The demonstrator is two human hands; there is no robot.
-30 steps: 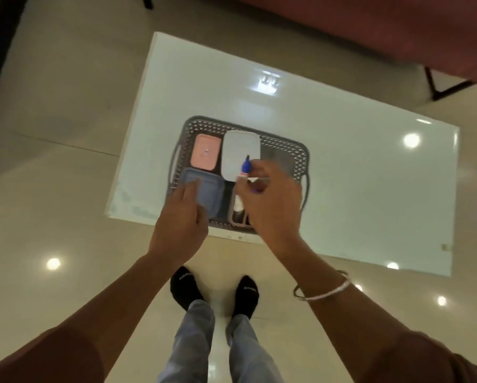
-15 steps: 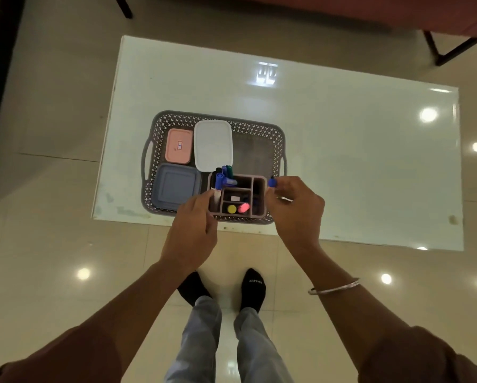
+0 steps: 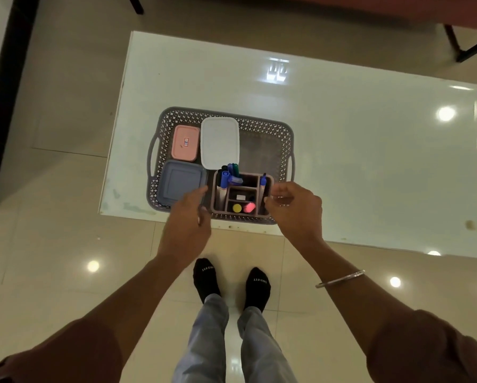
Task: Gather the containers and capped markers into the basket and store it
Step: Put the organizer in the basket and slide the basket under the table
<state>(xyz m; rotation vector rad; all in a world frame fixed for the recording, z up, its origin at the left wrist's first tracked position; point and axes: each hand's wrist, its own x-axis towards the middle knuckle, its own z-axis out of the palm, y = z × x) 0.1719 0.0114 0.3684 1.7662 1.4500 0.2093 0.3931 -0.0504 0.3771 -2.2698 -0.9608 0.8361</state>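
A grey latticed basket (image 3: 276, 128) with side handles sits at the near edge of a glossy white counter (image 3: 370, 161), packed with lidded containers: a small pink container (image 3: 185, 143) at the far left, a white container (image 3: 219, 142) beside it, and a blue-grey container (image 3: 180, 182) in the near left corner. A mauve divided caddy (image 3: 242, 194) fills the near middle, with capped markers (image 3: 227, 175) standing in its left slot, one blue-capped marker (image 3: 263, 182) upright in its right slot, and a yellow cap (image 3: 237, 208) and a pink cap (image 3: 249, 207) showing in the front compartment. The far right part of the basket shows only its floor.

The left hand (image 3: 189, 219) hangs over the basket's near rim between the blue-grey container and the caddy, fingers extended, its grip loose and holding nothing. The right hand (image 3: 294, 210) hovers just right of the caddy, fingers loosely curled, its grip likewise holding nothing; a metal bangle (image 3: 339, 279) circles that forearm.

The counter stands on shiny beige floor tiles (image 3: 66, 92) dotted with ceiling-light reflections. A reddish furniture piece on dark legs (image 3: 464, 48) lies beyond it, a dark upright strip (image 3: 7, 78) at the left. Black socks (image 3: 206, 277) and grey trousers (image 3: 204, 341) show below.
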